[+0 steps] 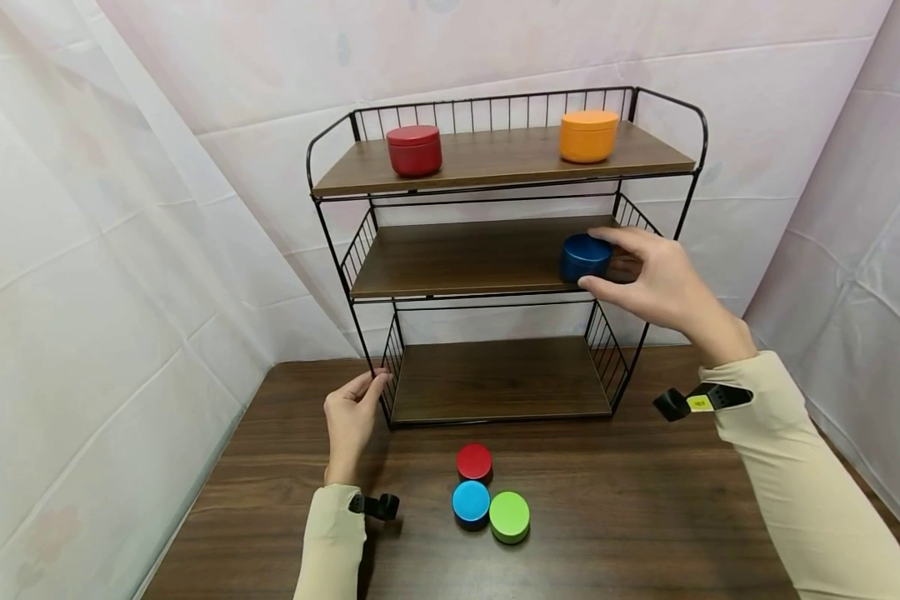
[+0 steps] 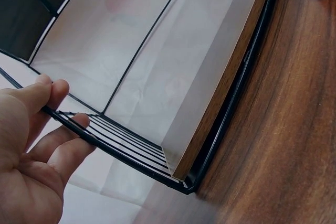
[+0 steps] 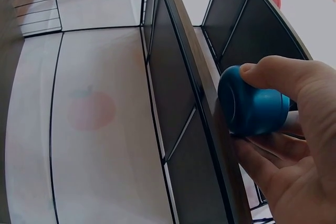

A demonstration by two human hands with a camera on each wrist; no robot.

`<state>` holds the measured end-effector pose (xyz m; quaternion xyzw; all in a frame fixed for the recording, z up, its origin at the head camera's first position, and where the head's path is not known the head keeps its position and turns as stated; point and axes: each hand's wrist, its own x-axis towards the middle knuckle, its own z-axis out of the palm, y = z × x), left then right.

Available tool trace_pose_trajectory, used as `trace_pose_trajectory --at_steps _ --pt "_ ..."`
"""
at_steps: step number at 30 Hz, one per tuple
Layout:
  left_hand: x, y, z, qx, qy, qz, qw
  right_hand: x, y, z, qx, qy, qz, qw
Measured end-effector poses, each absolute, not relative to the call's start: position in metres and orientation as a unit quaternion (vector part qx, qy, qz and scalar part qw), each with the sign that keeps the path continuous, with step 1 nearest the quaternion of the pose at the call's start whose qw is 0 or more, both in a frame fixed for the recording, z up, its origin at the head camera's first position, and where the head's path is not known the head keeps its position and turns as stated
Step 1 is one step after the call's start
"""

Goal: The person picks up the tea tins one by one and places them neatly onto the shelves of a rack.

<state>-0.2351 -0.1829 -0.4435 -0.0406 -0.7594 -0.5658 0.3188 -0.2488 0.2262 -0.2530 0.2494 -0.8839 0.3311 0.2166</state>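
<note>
My right hand point(image 1: 648, 275) holds a dark blue round tin point(image 1: 585, 257) at the right end of the middle shelf point(image 1: 465, 254). In the right wrist view the thumb lies along one side of the blue tin point(image 3: 252, 103), with fingers on the other side. Low on the rack's left side, my left hand point(image 1: 354, 417) pinches the black front post point(image 1: 360, 333). The left wrist view shows the thumb and fingers around the thin black bar point(image 2: 115, 153). On the top shelf point(image 1: 502, 154) stand a red tin point(image 1: 415, 152) and an orange tin point(image 1: 588, 137).
Before the rack on the wooden table point(image 1: 645, 517) sit a red-lidded tin point(image 1: 474, 462), a light blue-lidded tin point(image 1: 471, 502) and a green-lidded tin point(image 1: 509, 516), close together. The bottom shelf point(image 1: 502, 379) has wire sides. Pale cloth point(image 1: 120, 275) hangs behind and at both sides.
</note>
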Motion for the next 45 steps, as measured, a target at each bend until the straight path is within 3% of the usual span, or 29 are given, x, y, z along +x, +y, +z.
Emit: trace_pose_trajectory --at_steps 27,45 --pt "-0.2348 -0.1815 -0.4433 -0.043 -0.761 -0.560 0.325 -0.2544 0.2275 -0.2553 0.202 -0.906 0.325 0.181" --pt "-0.2336 -0.1836 -0.4423 -0.050 -0.764 -0.560 0.317 -0.2535 0.2329 -0.2617 0.245 -0.874 0.346 0.238"
